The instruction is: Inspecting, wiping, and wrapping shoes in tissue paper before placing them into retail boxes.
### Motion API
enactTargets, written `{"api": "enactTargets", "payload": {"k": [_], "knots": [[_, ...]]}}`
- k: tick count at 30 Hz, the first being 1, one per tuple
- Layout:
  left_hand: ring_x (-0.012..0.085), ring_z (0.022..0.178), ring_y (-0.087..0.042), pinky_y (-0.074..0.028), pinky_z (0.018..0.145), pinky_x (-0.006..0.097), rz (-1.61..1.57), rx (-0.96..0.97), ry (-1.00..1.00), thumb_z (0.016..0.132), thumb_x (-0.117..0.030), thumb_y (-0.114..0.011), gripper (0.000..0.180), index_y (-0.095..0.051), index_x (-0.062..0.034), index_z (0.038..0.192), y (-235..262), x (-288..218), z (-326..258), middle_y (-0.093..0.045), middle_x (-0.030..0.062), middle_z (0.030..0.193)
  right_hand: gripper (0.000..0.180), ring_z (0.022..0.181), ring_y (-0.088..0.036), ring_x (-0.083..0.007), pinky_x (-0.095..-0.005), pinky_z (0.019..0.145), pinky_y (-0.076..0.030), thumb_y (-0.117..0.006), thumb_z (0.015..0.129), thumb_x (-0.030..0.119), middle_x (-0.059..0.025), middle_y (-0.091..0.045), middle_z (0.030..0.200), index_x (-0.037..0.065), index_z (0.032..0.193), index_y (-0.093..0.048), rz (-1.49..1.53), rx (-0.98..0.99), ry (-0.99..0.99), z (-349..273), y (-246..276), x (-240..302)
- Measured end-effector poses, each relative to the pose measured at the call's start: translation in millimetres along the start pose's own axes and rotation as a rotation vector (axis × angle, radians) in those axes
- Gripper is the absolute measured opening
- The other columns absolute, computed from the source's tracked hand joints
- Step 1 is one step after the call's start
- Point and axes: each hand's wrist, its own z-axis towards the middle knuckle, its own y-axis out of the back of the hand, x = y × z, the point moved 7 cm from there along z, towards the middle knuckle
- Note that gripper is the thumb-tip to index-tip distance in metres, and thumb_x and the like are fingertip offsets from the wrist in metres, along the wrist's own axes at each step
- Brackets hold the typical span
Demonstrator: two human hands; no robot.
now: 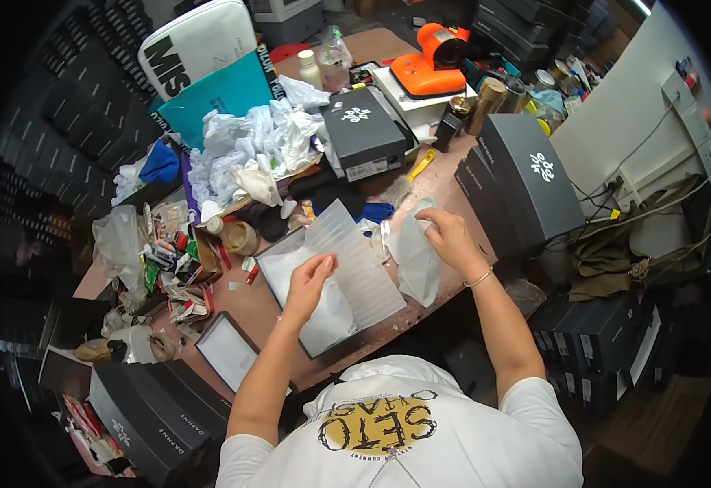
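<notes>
My left hand [310,286] is closed, its fingertips pinching the edge of a translucent ribbed plastic sheet [359,264]. The sheet lies slanted across an open dark shoebox [276,254] on the table. White tissue paper [329,319] lies in the box, under my left hand. To the right, my right hand [451,237] grips the upper part of a thin whitish sheet [418,264], which hangs just beside the plastic one. I cannot tell whether the whitish sheet is paper or a bag.
Crumpled white paper [242,146] is heaped at the back left. Beyond the box stand a grey shoebox [362,130], a yellow-handled brush [420,166] and an orange device [429,73]. Upright dark shoeboxes [526,179] flank the right side; a box lid [227,351] lies near left.
</notes>
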Motion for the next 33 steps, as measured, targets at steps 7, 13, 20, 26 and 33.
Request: {"api": "enactTargets", "payload": {"k": [7,13,20,26,33], "knots": [[0.0226,0.124,-0.047,-0.038,0.103,0.033,-0.822,0.251,0.222,0.092,-0.037,-0.058,0.062,-0.039,0.0013,0.137,-56,21,-46,-0.048,0.0115,0.134,0.028,0.082,-0.066,-0.0312,-0.0360,0.074,-0.052,-0.057,0.081,0.001,-0.0172,-0.065,0.096,0.000,0.109,-0.061,0.417,0.481,0.375,-14,-31,214],[0.0173,0.121,-0.048,-0.039,0.102,0.032,-0.267,-0.179,0.068,0.074,-0.006,-0.076,0.072,-0.039,-0.0015,0.135,34,38,-110,-0.051,0.0077,0.131,0.035,0.100,-0.063,-0.0261,-0.0347,0.083,-0.051,-0.057,0.087,0.006,-0.0135,-0.060,0.117,0.003,0.122,-0.055,0.621,1.221,0.196,-101,-99,187],[0.0230,0.106,-0.058,-0.045,0.094,0.033,0.379,-0.369,-0.174,0.075,0.007,-0.057,0.060,-0.041,-0.0036,0.131,134,-22,-106,-0.060,0.0111,0.114,0.060,0.100,-0.062,-0.0222,-0.0332,0.083,-0.053,-0.056,0.092,0.014,-0.0167,-0.051,0.127,0.004,0.144,-0.028,1.099,0.787,-0.606,-106,-161,88],[0.0248,0.128,-0.041,-0.038,0.103,0.033,-0.482,-0.591,0.113,0.085,-0.004,-0.054,0.067,-0.024,-0.0024,0.145,79,81,-15,-0.035,0.0206,0.143,0.052,0.093,-0.064,-0.0267,-0.0359,0.076,-0.052,-0.056,0.087,0.010,-0.0230,-0.058,0.111,-0.004,0.133,-0.036,0.406,0.481,-0.351,-107,-257,11],[0.0274,0.133,-0.036,-0.028,0.109,0.032,-0.014,-0.477,0.146,0.088,-0.013,-0.058,0.069,-0.023,0.0037,0.145,21,165,-23,-0.032,0.0209,0.146,0.054,0.101,-0.061,-0.0360,-0.0408,0.088,-0.048,-0.060,0.086,0.015,-0.0269,-0.058,0.115,-0.004,0.132,-0.040,0.425,0.611,-0.122,-123,-250,28]]}}
